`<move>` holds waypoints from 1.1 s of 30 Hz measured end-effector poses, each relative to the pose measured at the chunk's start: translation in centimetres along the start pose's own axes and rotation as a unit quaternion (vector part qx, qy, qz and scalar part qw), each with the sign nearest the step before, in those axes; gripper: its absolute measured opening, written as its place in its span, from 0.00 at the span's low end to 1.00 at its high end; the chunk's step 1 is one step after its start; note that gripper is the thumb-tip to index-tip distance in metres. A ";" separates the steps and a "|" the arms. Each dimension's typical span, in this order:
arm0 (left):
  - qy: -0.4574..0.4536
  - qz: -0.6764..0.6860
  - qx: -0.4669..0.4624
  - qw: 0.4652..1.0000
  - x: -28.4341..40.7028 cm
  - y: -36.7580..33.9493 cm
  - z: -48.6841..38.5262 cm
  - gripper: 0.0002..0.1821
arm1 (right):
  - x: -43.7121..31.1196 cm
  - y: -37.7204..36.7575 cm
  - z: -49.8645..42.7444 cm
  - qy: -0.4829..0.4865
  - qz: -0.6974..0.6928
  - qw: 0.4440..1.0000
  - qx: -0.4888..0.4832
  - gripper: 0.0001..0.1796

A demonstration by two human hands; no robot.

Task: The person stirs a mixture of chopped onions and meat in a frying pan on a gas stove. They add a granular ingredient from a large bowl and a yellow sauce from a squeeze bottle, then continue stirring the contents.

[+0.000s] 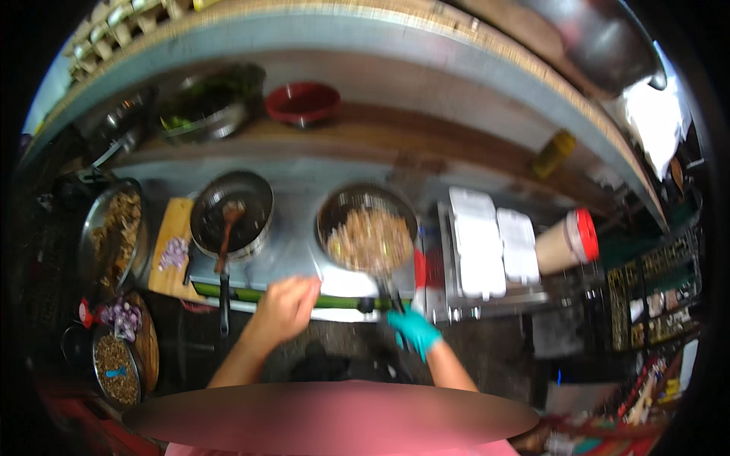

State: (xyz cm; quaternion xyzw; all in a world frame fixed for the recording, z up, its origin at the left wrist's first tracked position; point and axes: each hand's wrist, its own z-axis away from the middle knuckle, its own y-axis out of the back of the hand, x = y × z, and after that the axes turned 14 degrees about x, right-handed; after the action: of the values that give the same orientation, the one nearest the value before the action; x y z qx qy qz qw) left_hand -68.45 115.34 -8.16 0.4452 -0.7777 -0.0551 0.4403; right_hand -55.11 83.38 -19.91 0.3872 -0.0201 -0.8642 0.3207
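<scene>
A frying pan of pale, chopped food (370,233) sits on the right side of a steel gas stove (291,251). Around that pan's black handle (392,293) is my right hand (414,330), in a teal glove. My bare left hand (288,305) hovers at the stove's front edge, between the two pans; its fingers look curled, but whether it holds anything cannot be told. On the stove's left side stands a second dark pan (251,211) with a wooden spatula (224,245) resting in it, its black handle pointing towards me.
Chopped onion (174,254) lies on a wooden board (168,228) at left, beside a steel bowl of food (120,239). White foam boxes (479,245) and a red-lidded container (570,242) stand at right. A red bowl (303,102) is on the shelf behind, below an overhanging ledge (353,25).
</scene>
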 end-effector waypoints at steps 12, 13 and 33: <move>-0.053 0.000 -0.009 0.999 -2.4 4.0 1.1 0.06 | -4.3 -3.3 -3.6 0.055 -0.054 0.997 0.023 0.07; -0.082 0.016 -0.003 0.997 -2.6 3.8 1.4 0.06 | -4.6 -3.4 -4.1 0.080 -0.065 0.994 0.046 0.08; 0.073 0.078 -0.085 0.991 -3.4 4.0 9.0 0.08 | -4.9 -2.3 10.7 -0.066 0.032 0.980 0.184 0.11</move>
State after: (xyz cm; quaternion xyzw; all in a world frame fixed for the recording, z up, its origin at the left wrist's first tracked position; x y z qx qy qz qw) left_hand -76.90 117.48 -13.91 0.3470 -0.7686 -0.0541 0.5348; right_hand -61.27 85.74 -9.85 0.3806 -0.2127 -0.8589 0.2689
